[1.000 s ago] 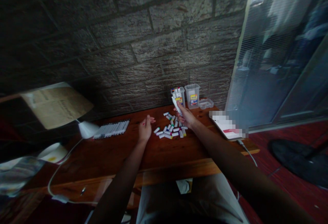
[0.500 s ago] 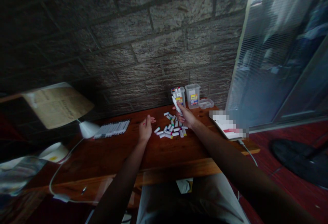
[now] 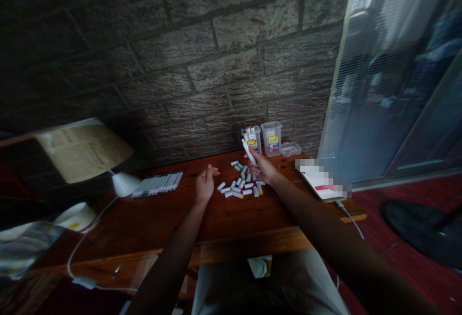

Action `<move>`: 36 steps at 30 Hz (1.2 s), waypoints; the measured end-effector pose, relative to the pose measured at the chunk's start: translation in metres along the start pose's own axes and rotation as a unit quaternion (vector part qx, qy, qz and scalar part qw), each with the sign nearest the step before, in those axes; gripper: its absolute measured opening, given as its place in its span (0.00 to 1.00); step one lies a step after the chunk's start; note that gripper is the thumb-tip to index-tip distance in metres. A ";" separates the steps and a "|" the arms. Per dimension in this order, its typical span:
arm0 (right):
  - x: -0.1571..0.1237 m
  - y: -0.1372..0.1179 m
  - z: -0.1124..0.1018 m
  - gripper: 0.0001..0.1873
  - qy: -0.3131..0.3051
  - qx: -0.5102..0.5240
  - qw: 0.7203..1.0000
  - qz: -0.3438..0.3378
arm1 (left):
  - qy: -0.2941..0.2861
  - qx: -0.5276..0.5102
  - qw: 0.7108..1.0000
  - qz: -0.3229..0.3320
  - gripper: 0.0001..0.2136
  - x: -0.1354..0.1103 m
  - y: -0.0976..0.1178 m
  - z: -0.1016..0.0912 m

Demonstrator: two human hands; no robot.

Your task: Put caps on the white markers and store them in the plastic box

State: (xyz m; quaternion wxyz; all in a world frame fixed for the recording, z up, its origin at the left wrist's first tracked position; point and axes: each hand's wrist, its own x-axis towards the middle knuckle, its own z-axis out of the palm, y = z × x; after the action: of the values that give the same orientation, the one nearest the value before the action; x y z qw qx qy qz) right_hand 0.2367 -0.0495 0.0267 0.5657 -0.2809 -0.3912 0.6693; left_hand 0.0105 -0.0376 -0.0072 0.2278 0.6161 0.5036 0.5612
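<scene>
Rough stone wall (image 3: pixel 234 55) backs a glossy wooden table (image 3: pixel 151 226); over on the left, from where I stand, comes a lamp (image 3: pixel 86 149) with a creased, papery shade, then a flat row of slim white pens (image 3: pixel 160 183); the left hand (image 3: pixel 205 185), half open, shows nothing in it, just beside scattered white stubs (image 3: pixel 238 194) with coloured ends; the right hand (image 3: pixel 264 167), nearer that pile, has its fingers closed round a smooth white marker (image 3: pixel 250 154), long axis slanting up and leftward, before a clear plastic tub (image 3: pixel 255 146); rightward, another tub (image 3: pixel 272 141) and a shallow tray (image 3: pixel 290 149).

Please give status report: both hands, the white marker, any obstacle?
Right hand: closed around tilted white marker. Left hand: no held thing visible. Possible obstacle: small white cylinders scattered between hands.
</scene>
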 end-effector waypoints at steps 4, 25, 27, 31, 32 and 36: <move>0.000 -0.001 0.001 0.25 0.003 -0.001 1.000 0.003 | -0.002 0.001 1.000 0.000 0.27 0.000 0.000 0.000; -0.002 -0.001 0.002 0.26 0.009 0.003 1.000 0.000 | 0.003 -0.001 1.000 0.000 0.27 0.000 0.001 0.000; -0.002 -0.001 0.002 0.28 0.014 0.005 1.000 -0.012 | -0.002 0.001 1.000 0.000 0.27 0.000 0.001 0.000; -0.003 -0.001 0.003 0.29 0.029 -0.013 0.999 -0.020 | -0.003 0.007 1.000 -0.003 0.27 0.000 0.000 -0.001; -0.002 -0.001 0.003 0.29 0.031 -0.017 0.999 -0.020 | -0.002 0.007 1.000 -0.003 0.27 0.000 -0.001 -0.001; -0.002 -0.001 0.002 0.30 0.039 -0.030 0.998 -0.025 | -0.005 0.007 1.000 -0.001 0.28 0.001 -0.002 -0.001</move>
State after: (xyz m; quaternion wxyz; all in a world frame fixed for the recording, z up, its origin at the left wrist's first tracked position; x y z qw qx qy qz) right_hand 0.2356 -0.0514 0.0282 0.5886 -0.3139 -0.3959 0.6311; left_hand 0.0090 -0.0362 -0.0085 0.2262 0.6203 0.5070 0.5540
